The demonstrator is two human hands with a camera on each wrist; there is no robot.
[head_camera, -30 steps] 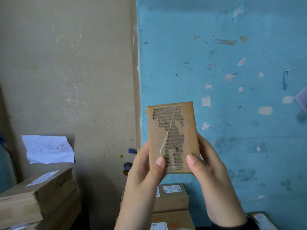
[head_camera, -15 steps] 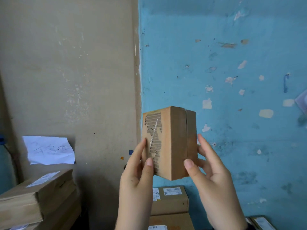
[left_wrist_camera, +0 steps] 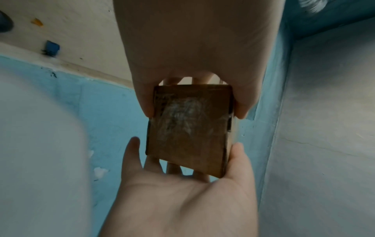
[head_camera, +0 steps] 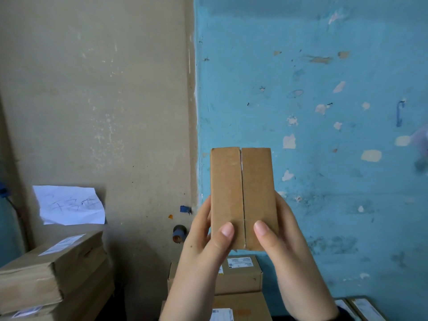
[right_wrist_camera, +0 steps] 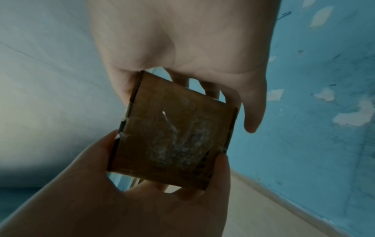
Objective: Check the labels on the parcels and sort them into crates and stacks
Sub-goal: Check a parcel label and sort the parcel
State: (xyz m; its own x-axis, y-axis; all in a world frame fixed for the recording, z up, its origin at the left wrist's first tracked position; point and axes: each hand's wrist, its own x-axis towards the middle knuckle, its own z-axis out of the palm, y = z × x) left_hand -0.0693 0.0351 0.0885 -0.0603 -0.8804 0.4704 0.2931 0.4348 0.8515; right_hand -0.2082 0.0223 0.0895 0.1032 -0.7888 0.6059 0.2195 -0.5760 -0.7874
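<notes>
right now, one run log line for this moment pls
phase: label check | left hand: holds small parcel | right hand: holds same parcel | face to head camera: seam, no label | placed: not yet

handwritten scrawl on white paper sheet (head_camera: 69, 205), illegible, printed labels on stacked cardboard boxes (head_camera: 239, 273), too small to read

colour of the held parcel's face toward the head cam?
Plain brown cardboard parcel, centre seam, no label; head view.
</notes>
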